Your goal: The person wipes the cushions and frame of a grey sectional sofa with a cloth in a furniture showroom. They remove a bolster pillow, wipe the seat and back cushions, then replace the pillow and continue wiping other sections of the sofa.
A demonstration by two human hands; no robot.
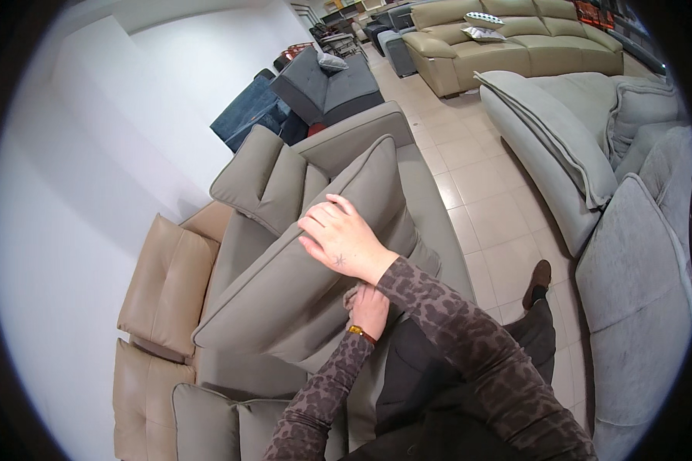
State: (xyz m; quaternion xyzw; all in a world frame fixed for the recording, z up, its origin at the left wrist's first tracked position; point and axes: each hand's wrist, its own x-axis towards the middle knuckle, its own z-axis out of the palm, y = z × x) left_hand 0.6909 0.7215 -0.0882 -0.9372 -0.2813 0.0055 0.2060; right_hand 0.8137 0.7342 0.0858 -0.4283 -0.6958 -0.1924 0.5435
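Observation:
A large grey-taupe sofa cushion (300, 276) with piped edges stands tilted on the seat of a matching sofa (432, 201). My right hand (346, 239) lies over its upper edge, gripping it with bent fingers. Below that, my left hand (370, 311), with a wristwatch, is closed around a crumpled brownish cloth (350, 297) against the cushion's face. Part of the cloth is hidden by the fingers. Behind the held cushion, a ribbed grey-taupe cushion (262, 173) leans by the sofa's far arm. Another matching cushion (207, 423) is at the lower left.
Tan padded cushions (167, 282) stand along the white wall (92, 190) at left. A tiled floor aisle (484, 201) runs right of the sofa, where my shod foot (538, 279) shows. Light grey sofas (548, 132) border the aisle; a beige sofa (525, 52) stands beyond.

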